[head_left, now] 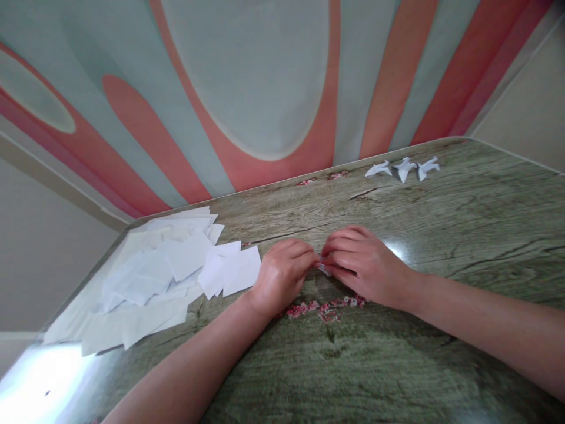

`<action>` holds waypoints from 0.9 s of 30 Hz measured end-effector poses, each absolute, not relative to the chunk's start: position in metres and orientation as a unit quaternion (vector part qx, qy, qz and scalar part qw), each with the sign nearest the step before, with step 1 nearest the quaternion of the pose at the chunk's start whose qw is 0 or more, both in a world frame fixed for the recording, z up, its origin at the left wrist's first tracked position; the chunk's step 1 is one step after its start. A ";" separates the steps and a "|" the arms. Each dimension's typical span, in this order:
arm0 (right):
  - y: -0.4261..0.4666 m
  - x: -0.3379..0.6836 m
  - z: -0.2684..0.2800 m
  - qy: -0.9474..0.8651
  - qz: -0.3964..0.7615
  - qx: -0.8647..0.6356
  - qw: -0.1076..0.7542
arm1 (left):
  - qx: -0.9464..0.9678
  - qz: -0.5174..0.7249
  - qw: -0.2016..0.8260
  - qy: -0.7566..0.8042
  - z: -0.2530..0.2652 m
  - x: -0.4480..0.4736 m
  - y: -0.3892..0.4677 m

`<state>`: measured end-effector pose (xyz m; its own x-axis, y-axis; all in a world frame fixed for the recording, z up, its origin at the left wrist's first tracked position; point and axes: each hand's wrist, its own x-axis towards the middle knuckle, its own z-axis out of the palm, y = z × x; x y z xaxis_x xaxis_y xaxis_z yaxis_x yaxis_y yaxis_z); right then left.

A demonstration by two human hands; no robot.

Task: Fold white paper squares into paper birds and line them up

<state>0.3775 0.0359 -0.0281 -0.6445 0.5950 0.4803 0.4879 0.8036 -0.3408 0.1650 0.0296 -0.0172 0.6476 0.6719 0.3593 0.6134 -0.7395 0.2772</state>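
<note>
Between my fingertips is a small piece of folded white paper (324,269), mostly hidden by the hands. My left hand (286,268) pinches its left side, fingers closed together. From the right, my right hand (364,262) grips the same paper between thumb and fingers. Both hands are low over the wood-patterned table (441,247). Just left of my left hand lie a few square white sheets (242,271), overlapping one another.
A large, loose pile of white paper (145,271) spreads over the table's left side. Three folded paper birds (404,169) stand in a row near the back edge at right. Behind the table rises a wall with a red and grey-green pattern (282,141).
</note>
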 end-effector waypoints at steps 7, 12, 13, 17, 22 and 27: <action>0.048 0.386 -0.036 -0.896 0.138 -0.298 0.300 | 0.889 0.280 0.085 0.351 -0.022 0.158 0.040; 0.047 0.384 -0.038 -0.897 0.149 -0.297 0.291 | 0.897 0.260 0.073 0.350 -0.021 0.160 0.036; 0.046 0.384 -0.037 -0.898 0.147 -0.295 0.290 | 0.901 0.254 0.069 0.346 -0.020 0.161 0.035; 0.043 0.383 -0.035 -0.904 0.131 -0.288 0.288 | 0.908 0.244 0.067 0.334 -0.017 0.164 0.031; 0.041 0.382 -0.031 -0.898 0.121 -0.280 0.316 | 0.894 0.265 0.092 0.349 -0.017 0.167 0.029; 0.039 0.381 -0.027 -0.884 0.124 -0.273 0.358 | 0.871 0.324 0.141 0.341 -0.015 0.172 0.028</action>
<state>0.3812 0.0388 -0.0270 -0.5944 0.5711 0.5661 0.3927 0.8205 -0.4154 0.1718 0.0277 -0.0150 0.5577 0.6847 0.4691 0.5022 -0.7284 0.4661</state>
